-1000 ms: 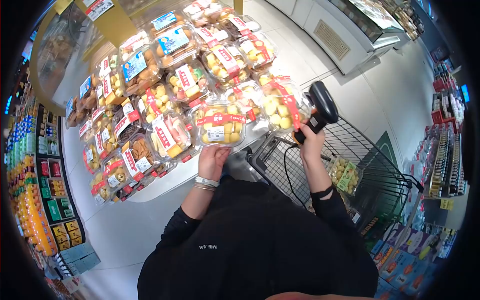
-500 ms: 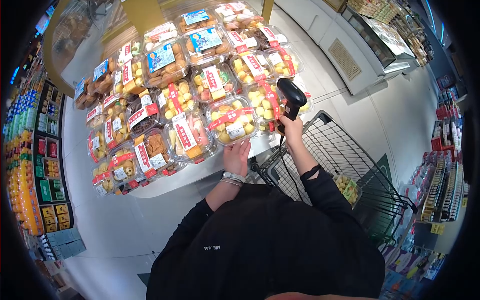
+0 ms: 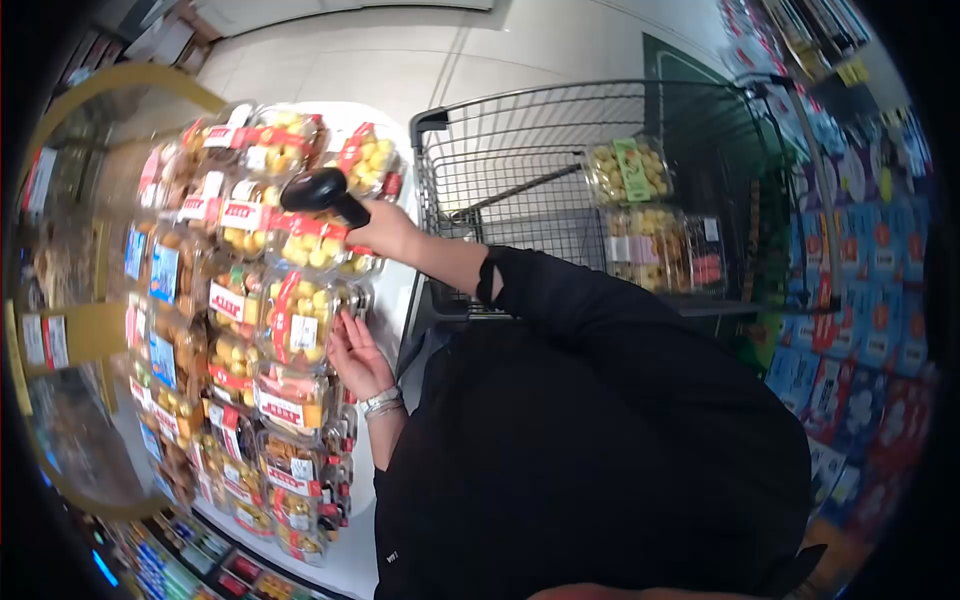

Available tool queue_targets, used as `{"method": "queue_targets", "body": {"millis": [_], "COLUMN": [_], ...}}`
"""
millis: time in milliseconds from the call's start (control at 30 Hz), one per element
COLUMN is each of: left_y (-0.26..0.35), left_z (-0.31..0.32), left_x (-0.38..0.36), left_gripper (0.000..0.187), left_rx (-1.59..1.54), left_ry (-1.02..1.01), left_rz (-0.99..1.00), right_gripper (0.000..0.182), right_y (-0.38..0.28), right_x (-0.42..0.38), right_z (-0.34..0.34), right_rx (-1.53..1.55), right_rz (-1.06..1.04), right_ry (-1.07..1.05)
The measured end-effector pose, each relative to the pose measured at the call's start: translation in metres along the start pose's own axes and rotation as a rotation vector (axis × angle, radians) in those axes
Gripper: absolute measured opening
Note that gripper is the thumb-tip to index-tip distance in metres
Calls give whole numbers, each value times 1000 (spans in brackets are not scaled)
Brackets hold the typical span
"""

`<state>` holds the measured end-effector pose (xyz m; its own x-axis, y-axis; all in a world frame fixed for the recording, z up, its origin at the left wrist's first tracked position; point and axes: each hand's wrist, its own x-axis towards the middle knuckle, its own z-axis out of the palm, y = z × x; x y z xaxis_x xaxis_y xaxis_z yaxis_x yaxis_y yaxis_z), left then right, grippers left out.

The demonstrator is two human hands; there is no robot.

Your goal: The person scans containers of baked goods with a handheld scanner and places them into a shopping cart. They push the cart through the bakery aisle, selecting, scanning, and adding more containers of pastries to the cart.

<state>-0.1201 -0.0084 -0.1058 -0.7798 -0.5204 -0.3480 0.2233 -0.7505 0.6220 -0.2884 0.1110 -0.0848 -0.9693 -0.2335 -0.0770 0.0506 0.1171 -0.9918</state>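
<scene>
My right hand (image 3: 387,232) is closed around the handle of a black handheld barcode scanner (image 3: 318,190), its head over the stacked clear pastry boxes. Below it, my left hand (image 3: 362,358) is open, fingers stretched, with its fingertips right at the side of a clear plastic box (image 3: 292,318) of yellow pastries with a red band and a white label. Just under that lies a box with pink and yellow pieces and a red-and-white label (image 3: 281,409). A box of round yellow pastries (image 3: 312,247) sits beneath the scanner.
The boxes stand stacked on a white table (image 3: 403,305) with a rounded edge. Right beside it is a wire shopping cart (image 3: 500,150) holding several food boxes, one with a green band (image 3: 631,168). Blue packs (image 3: 800,270) line the far right.
The view has turned to the right, bringing the cart to the middle and the table to the left. My right hand still grips the scanner; my left stays by the same row of boxes.
</scene>
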Motion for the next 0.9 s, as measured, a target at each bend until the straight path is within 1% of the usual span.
{"method": "queue_targets", "body": {"millis": [33, 100, 133, 167, 233, 267, 300, 367, 400, 567, 633, 700, 767, 900], "left_y": [1, 0, 0, 0, 1, 1, 2, 7, 8, 12, 14, 15, 16, 16], "left_z": [-4, -8, -7, -7, 7, 11, 11, 11, 15, 23, 21, 20, 21, 23], "left_x": [1, -2, -5, -6, -11, -13, -12, -7, -8, -12, -12, -13, -15, -16], "left_gripper": [20, 28, 29, 30, 31, 31, 31, 32, 32, 31, 31, 33, 34, 35], "left_rx": [16, 53, 71, 87, 107, 113, 124, 126, 125, 141, 129, 124, 158, 152], "left_ry": [-23, -50, -69, -87, -87, -80, -83, -103, -93, -78, -108, -102, -93, -85], "left_rz": [-24, -80, -105, -126, -138, -132, -144, -159, -152, -161, -157, -159, -144, -153], "right_gripper": [39, 36, 34, 31, 30, 31, 33, 31, 30, 30, 30, 30, 31, 30], "right_y": [12, 0, -13, -7, -2, 1, -15, -9, -9, -4, -4, -1, 5, 0], "right_x": [1, -9, -16, -15, -13, -13, -18, -18, -19, -18, -17, -18, -17, -26], "right_z": [2, -3, -10, -8, -6, -5, -16, -12, -12, -9, -9, -8, -9, -27], "right_rx": [56, 117, 150, 225, 191, 184, 204, 222, 176, 185, 186, 237, 276, 387], "right_rz": [-107, -33, 136, 147, 82, 98, 230, 126, 148, 188, 213, 214, 97, 126], "right_ry": [7, 33, -10, -5, 35, 46, -22, 8, 15, -14, -18, -13, 74, 122]}}
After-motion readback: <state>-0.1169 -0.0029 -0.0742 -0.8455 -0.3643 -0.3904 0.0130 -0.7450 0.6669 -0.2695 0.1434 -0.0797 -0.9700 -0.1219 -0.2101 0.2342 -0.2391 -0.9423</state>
